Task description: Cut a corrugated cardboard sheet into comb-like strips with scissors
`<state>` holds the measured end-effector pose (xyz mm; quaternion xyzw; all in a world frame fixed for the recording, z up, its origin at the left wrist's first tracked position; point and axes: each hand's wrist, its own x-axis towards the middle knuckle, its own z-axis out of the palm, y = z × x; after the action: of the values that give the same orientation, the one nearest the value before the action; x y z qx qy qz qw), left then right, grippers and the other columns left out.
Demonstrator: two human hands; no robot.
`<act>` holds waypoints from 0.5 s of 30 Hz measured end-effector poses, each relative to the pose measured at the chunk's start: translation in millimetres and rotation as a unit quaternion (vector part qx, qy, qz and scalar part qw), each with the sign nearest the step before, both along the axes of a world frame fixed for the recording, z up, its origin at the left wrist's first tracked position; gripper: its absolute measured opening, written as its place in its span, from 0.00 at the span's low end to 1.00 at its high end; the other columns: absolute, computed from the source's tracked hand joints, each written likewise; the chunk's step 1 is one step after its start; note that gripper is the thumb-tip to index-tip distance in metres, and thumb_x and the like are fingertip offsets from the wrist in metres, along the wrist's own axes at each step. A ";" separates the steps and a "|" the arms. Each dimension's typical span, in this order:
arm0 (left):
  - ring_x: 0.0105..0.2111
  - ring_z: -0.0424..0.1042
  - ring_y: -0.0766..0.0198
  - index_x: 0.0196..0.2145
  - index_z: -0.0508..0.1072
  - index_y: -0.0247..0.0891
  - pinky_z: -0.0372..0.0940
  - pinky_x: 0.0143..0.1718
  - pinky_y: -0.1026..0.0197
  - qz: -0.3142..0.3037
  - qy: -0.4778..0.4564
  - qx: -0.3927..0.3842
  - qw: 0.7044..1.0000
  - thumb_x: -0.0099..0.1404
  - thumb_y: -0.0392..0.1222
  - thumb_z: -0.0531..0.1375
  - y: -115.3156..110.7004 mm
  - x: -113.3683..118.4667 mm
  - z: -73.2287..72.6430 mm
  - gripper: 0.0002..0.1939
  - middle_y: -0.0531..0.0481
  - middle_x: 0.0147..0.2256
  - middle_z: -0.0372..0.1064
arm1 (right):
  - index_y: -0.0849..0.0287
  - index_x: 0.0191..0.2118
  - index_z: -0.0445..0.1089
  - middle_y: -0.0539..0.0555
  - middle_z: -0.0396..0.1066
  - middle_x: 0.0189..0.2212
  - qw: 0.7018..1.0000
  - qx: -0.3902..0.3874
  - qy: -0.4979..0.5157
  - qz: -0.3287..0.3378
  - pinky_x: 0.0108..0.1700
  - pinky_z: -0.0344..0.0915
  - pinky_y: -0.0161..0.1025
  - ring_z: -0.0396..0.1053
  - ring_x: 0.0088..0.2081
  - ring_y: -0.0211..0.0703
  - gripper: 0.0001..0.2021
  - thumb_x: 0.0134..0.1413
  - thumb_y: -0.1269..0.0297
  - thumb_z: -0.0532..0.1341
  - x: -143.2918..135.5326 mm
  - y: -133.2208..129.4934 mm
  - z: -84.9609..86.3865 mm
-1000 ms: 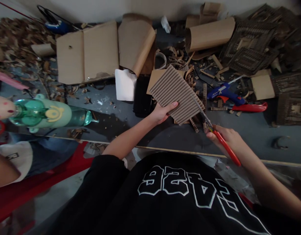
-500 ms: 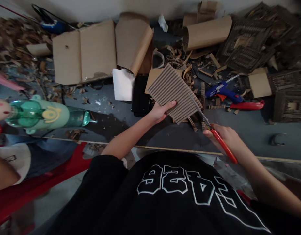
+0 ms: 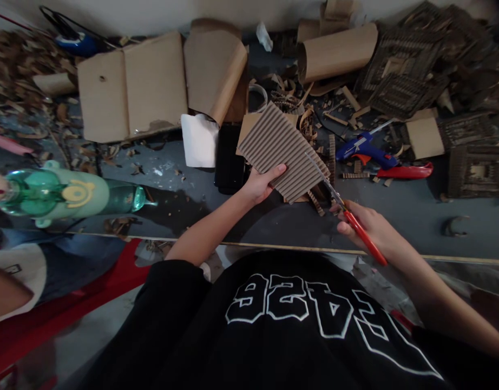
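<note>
Scissors shifted slightly leftward, right hand gripping them, left hand pinching corrugated cardboard

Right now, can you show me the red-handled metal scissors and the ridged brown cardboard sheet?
Red-handled metal scissors (image 3: 357, 227), head view: red handle.
Ridged brown cardboard sheet (image 3: 288, 149), head view: ridged face.

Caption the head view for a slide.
Left hand holds corrugated cardboard sheet; right hand holds red-handled scissors at its edge.
</note>
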<state>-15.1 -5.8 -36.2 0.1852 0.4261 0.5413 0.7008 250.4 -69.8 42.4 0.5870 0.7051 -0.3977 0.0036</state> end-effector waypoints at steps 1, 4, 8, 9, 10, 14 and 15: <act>0.58 0.73 0.43 0.53 0.70 0.48 0.67 0.62 0.36 0.001 0.001 -0.002 1.000 0.36 0.50 0.81 0.3 -0.1 -0.5 0.46 0.51 0.43 0.76 | 0.57 0.44 0.70 0.63 0.78 0.37 1.000 -0.007 0.007 -0.001 0.40 0.68 0.50 0.77 0.40 0.64 0.46 0.48 0.16 0.43 -0.5 0.5 0.9; 0.57 0.73 0.42 0.52 0.71 0.47 0.68 0.61 0.37 0.003 0.004 -0.008 1.000 0.36 0.49 0.80 0.7 -0.2 -1.2 0.45 0.50 0.43 0.76 | 0.57 0.44 0.70 0.64 0.79 0.42 0.999 -0.016 0.038 -0.007 0.43 0.70 0.51 0.78 0.46 0.66 0.45 0.49 0.17 0.46 -1.2 1.4 2.9; 0.58 0.73 0.42 0.52 0.70 0.47 0.69 0.61 0.38 0.006 -0.001 -0.005 1.000 0.37 0.49 0.80 1.4 -0.4 -0.6 0.45 0.50 0.43 0.75 | 0.58 0.46 0.71 0.65 0.79 0.42 0.998 -0.034 0.053 0.000 0.44 0.72 0.53 0.78 0.46 0.67 0.48 0.45 0.15 0.47 -2.9 3.2 8.0; 0.58 0.72 0.42 0.53 0.70 0.47 0.68 0.61 0.39 0.009 -0.002 -0.001 1.000 0.38 0.48 0.80 1.8 -0.7 -0.3 0.44 0.50 0.43 0.75 | 0.58 0.46 0.71 0.65 0.79 0.42 0.998 -0.037 0.053 0.001 0.44 0.72 0.54 0.78 0.46 0.68 0.49 0.44 0.14 0.47 -3.6 4.0 9.8; 0.59 0.72 0.42 0.54 0.69 0.48 0.68 0.62 0.39 0.012 -0.002 0.003 1.000 0.39 0.48 0.79 2.3 -1.1 0.1 0.44 0.50 0.43 0.75 | 0.58 0.46 0.71 0.66 0.80 0.42 0.998 -0.038 0.054 0.000 0.44 0.73 0.55 0.78 0.46 0.68 0.49 0.43 0.14 0.47 -4.2 4.8 11.5; 0.61 0.71 0.43 0.55 0.68 0.48 0.66 0.64 0.39 0.022 0.004 0.016 1.000 0.41 0.48 0.79 3.8 -2.4 0.8 0.44 0.50 0.43 0.76 | 0.57 0.45 0.72 0.65 0.80 0.42 0.998 -0.040 0.054 0.009 0.43 0.74 0.54 0.79 0.46 0.67 0.48 0.43 0.14 0.46 -4.5 7.8 15.5; 0.60 0.71 0.42 0.55 0.69 0.48 0.66 0.64 0.38 0.020 0.006 0.015 1.000 0.40 0.48 0.79 3.6 -2.2 0.7 0.45 0.50 0.42 0.76 | 0.57 0.45 0.72 0.65 0.80 0.42 0.998 -0.040 0.055 0.015 0.43 0.74 0.54 0.79 0.45 0.67 0.48 0.44 0.14 0.46 -4.0 8.1 15.2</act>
<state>-17.3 -2.2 -35.6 0.1903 0.4256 0.5602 0.6847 246.4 -61.7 57.6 0.5527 0.6968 -0.4571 -0.0058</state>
